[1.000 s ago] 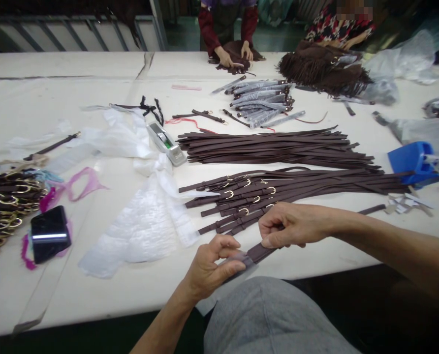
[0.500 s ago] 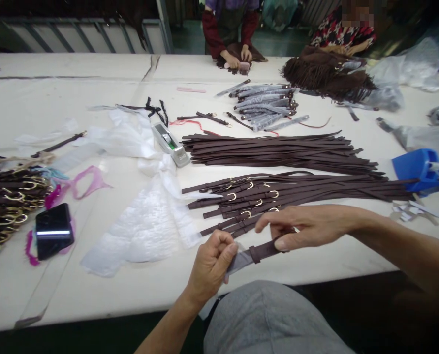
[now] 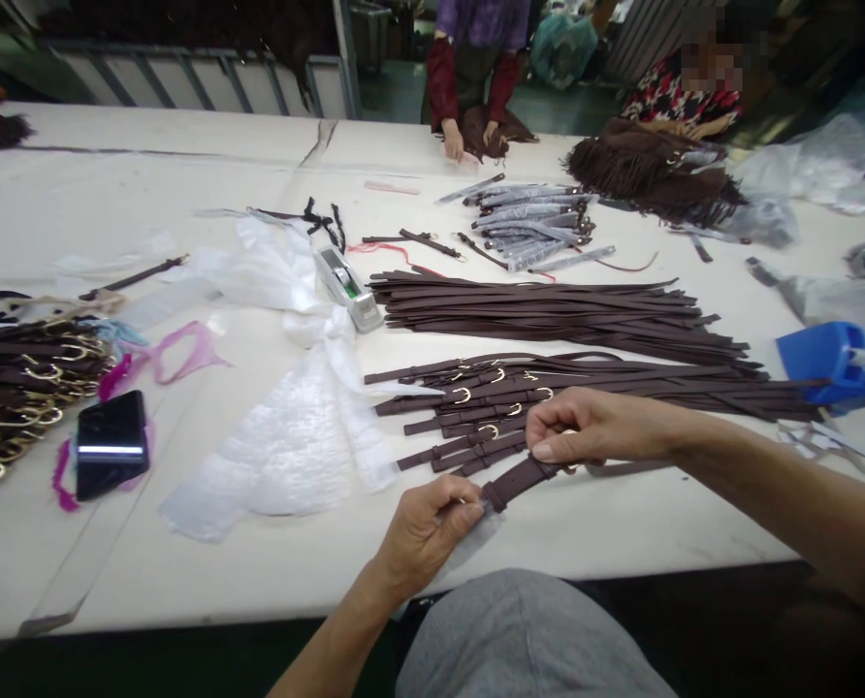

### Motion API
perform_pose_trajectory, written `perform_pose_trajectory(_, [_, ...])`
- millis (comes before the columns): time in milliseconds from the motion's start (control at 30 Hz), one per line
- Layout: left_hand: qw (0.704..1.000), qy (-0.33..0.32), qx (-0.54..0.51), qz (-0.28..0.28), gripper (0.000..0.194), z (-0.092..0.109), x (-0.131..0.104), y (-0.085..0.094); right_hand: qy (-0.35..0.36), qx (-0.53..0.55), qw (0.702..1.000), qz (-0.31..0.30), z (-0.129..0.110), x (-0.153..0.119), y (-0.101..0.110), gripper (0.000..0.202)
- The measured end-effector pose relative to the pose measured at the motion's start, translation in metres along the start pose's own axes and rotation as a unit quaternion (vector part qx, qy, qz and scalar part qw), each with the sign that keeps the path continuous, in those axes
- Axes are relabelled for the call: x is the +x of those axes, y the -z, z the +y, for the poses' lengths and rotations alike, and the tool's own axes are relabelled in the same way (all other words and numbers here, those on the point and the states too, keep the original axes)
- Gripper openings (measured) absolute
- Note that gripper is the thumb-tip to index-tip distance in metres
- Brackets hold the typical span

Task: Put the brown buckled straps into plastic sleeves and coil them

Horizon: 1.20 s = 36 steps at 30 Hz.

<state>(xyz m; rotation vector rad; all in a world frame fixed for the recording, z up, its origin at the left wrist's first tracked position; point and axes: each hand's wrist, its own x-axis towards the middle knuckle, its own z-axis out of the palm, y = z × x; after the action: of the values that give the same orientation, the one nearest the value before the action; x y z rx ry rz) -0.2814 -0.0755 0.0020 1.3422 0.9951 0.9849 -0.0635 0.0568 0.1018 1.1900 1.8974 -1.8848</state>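
In front of my body a dark brown leather strap (image 3: 518,480) is stretched at a slant between my hands, with a loop keeper near its left end. My left hand (image 3: 432,528) is closed in a pinch at that end, on a piece of clear plastic film (image 3: 480,536) that hangs below the fingers. Higher up, my right hand (image 3: 574,428) is closed around the strap, thumb on top, and a bit of gold metal shows under its fingers. Just beyond lie several brown straps with gold buckles (image 3: 488,432), partly covered by my right hand and forearm.
A pile of plain brown straps (image 3: 549,308) lies behind, beside a grey tape dispenser (image 3: 350,291). White padding sheets (image 3: 272,456), a black phone (image 3: 112,444) and buckled straps (image 3: 32,378) are leftward. A blue container (image 3: 817,361) stands right. Two people work across the table (image 3: 207,582).
My right hand has closed its spread fingers on the strap. The plastic film at the left end now hangs lower, and more of the strap's end shows bare. The view has shifted slightly.
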Motion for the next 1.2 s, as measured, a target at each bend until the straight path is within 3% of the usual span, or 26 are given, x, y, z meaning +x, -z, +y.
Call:
perform_pose_trajectory(133, [0.998,-0.017,0.021,0.049,0.01,0.0,0.003,-0.005,-0.029,0.061,0.997,0.027,0.001,0.003,-0.01,0.033])
perform_pose_trajectory(233, [0.996,0.007,-0.004,0.09,0.012,0.002,0.006,-0.007,0.011,-0.035,0.998,0.041,-0.005,0.0,-0.016,0.026])
perform_pose_trajectory(367, [0.994,0.067,-0.083,0.032,0.021,0.005,0.008,-0.007,0.098,-0.185,0.976,0.066,-0.014,-0.005,-0.019,0.02])
perform_pose_trajectory(433, [0.989,0.096,-0.111,0.0,0.042,0.005,0.007,-0.007,0.115,-0.218,0.967,0.061,-0.015,-0.007,-0.02,0.021])
perform_pose_trajectory(500, [0.991,0.11,-0.073,-0.004,0.069,0.005,0.006,-0.007,0.118,-0.235,0.963,0.055,-0.016,-0.007,-0.022,0.023])
perform_pose_trajectory(533, [0.993,0.11,-0.034,-0.002,0.069,0.004,0.006,-0.007,0.119,-0.241,0.962,0.052,-0.016,-0.007,-0.022,0.024])
perform_pose_trajectory(633, [0.993,0.098,0.061,-0.025,0.032,0.003,0.007,-0.008,0.131,-0.262,0.955,0.039,-0.018,-0.008,-0.024,0.026])
perform_pose_trajectory(700, [0.992,0.09,0.077,-0.052,0.023,0.004,0.008,-0.009,0.14,-0.278,0.95,0.026,-0.02,-0.008,-0.025,0.027])
perform_pose_trajectory(933, [0.98,0.119,0.118,-0.111,0.033,0.013,0.015,-0.013,0.165,-0.34,0.925,-0.035,-0.032,0.0,-0.033,0.026])
perform_pose_trajectory(1033, [0.983,0.112,0.085,-0.12,0.034,0.018,0.016,-0.017,0.177,-0.363,0.913,-0.052,-0.04,0.008,-0.041,0.018])
perform_pose_trajectory(1200, [0.991,0.097,-0.001,-0.092,0.028,0.028,0.025,-0.012,0.164,-0.38,0.911,0.0,-0.046,0.008,-0.04,0.021])
